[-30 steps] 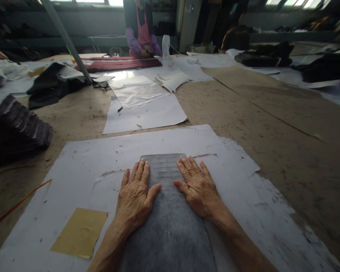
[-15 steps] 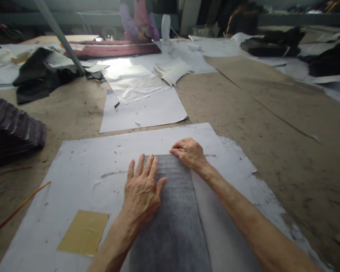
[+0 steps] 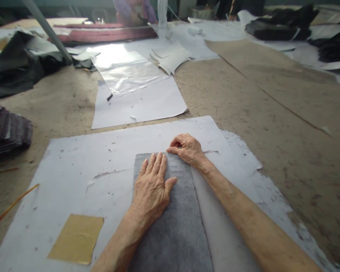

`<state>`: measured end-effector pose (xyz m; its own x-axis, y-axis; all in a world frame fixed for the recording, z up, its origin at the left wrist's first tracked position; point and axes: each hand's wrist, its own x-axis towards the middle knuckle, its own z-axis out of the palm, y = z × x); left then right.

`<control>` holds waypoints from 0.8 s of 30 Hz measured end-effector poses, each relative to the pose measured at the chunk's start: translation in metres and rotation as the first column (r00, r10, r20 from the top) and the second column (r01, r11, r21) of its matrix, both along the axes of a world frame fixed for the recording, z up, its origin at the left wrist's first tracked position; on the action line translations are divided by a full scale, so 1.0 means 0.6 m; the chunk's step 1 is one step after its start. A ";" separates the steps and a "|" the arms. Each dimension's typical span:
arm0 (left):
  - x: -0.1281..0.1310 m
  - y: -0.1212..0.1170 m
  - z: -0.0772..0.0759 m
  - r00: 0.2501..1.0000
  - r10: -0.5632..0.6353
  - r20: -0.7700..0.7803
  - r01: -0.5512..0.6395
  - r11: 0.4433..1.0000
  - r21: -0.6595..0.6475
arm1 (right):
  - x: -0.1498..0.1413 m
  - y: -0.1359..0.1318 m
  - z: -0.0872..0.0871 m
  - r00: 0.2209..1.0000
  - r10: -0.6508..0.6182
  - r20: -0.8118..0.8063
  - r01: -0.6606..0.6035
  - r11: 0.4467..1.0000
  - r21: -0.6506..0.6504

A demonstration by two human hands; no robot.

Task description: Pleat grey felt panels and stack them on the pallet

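Note:
A long grey fabric piece [image 3: 172, 226] with a felt-like surface lies on a large white paper sheet [image 3: 82, 162]. My left hand [image 3: 153, 185] rests flat on its upper part, fingers spread a little and pointing to the far edge. At the far edge, near the right corner, my right hand [image 3: 187, 149] has its thumb and forefinger pinched on the fabric's rim. The fabric looks nearly flat under both hands. A mustard-yellow square [image 3: 76, 238] lies on the paper to the left of my left forearm.
A striped dark stack [image 3: 8, 130] and an orange cord [image 3: 14, 207] are on the left. Beyond lie white sheets [image 3: 138, 109], black material [image 3: 19, 68] by a slanted grey pole [image 3: 48, 30], and red layered material [image 3: 107, 34]. A person in purple sleeves [image 3: 150, 11] is across the table.
My left hand has slid rightward from the fabric's left edge onto its middle, baring the far left corner. Ripples near the far edge have flattened. The view has tilted slightly downward.

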<state>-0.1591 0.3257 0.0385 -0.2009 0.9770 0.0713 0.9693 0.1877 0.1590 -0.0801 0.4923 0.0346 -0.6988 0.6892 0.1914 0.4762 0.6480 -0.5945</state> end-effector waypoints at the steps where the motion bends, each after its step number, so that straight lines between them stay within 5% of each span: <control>1: 0.001 -0.001 0.000 1.000 0.000 0.000 0.000 1.000 0.000 | 0.000 0.000 0.000 1.000 -0.001 -0.003 0.001 1.000 -0.002; 24: 0.010 -0.008 -0.002 1.000 -0.004 -0.024 0.004 1.000 0.003 | 0.000 0.003 -0.008 1.000 -0.017 -0.006 0.017 1.000 0.006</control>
